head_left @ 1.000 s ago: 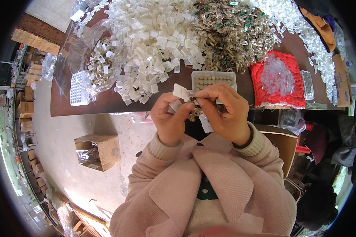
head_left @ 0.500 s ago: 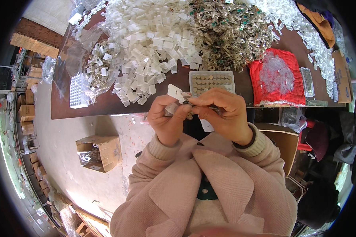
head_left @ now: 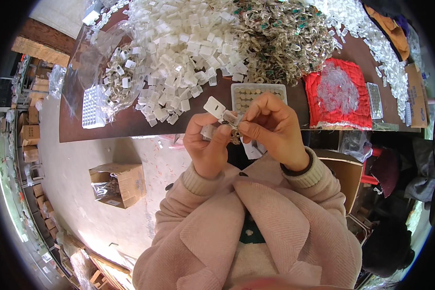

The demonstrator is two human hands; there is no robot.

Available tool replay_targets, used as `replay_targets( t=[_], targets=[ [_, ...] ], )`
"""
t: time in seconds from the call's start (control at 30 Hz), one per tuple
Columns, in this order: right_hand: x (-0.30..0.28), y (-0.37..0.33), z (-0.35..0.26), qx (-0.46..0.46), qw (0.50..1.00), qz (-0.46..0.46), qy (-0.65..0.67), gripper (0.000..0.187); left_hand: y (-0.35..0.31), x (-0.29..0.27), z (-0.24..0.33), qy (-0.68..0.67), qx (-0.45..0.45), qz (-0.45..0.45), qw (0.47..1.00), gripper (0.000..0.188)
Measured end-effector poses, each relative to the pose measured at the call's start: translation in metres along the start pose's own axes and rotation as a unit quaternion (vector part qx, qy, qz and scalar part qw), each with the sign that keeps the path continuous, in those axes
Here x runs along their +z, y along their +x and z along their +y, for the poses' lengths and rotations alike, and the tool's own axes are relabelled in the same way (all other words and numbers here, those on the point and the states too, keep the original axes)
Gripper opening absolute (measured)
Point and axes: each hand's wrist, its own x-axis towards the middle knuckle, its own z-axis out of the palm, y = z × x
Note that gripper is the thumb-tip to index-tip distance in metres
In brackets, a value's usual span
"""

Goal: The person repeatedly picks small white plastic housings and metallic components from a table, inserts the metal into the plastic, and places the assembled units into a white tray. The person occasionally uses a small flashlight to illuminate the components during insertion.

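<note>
Above the table's front edge, my left hand (head_left: 205,147) is closed around a small white plastic case (head_left: 214,107) with a slotted flap standing out to the upper left. Another white piece (head_left: 208,131) shows between its fingers, and a tangled metallic bit (head_left: 235,137) hangs below the thumb. My right hand (head_left: 278,130) is pinched close beside the case; what its fingertips hold, if anything, is too small to name. Just beyond the hands is a clear tray (head_left: 258,86) of round, coin-like discs. A white piece (head_left: 252,150) hangs under the right hand.
A large heap of white plastic cases (head_left: 193,53) lies beside a heap of clear, coiled parts (head_left: 285,43). On the right is a red cloth (head_left: 319,113) bearing thin clear pieces. A filled plastic bag (head_left: 123,72) and a white blister tray (head_left: 93,108) are left. An open carton (head_left: 130,183) stands on the floor.
My right fingertips have drawn slightly back from the left hand's, exposing more of the white case and the metallic bit below. The view has shifted a little.
</note>
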Motion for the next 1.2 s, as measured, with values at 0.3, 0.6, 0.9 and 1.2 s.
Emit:
replay_targets(
  t=[0.3, 0.6, 0.9, 1.2],
  targets=[
    [-0.011, -0.016, 0.02, -0.087, 0.975, 0.022, -0.204, 0.018, 0.003, -0.013, 0.003, -0.029, -0.151, 0.016, 0.988, 0.017],
    [-0.067, -0.029, 0.016, -0.187, 0.832, 0.129, -0.507, 0.023, -0.016, -0.03, 0.002, -0.045, -0.204, 0.081, 0.975, 0.013],
    [-0.061, -0.016, 0.042, -0.224, 0.747, 0.074, -0.621, 0.031, -0.023, -0.027, -0.016, -0.041, -0.249, 0.044, 0.967, 0.015],
    [-0.052, -0.013, 0.039, -0.158, 0.752, 0.097, -0.633, 0.023, -0.016, -0.024, -0.022, -0.061, -0.253, 0.038, 0.965, 0.017]
  ],
)
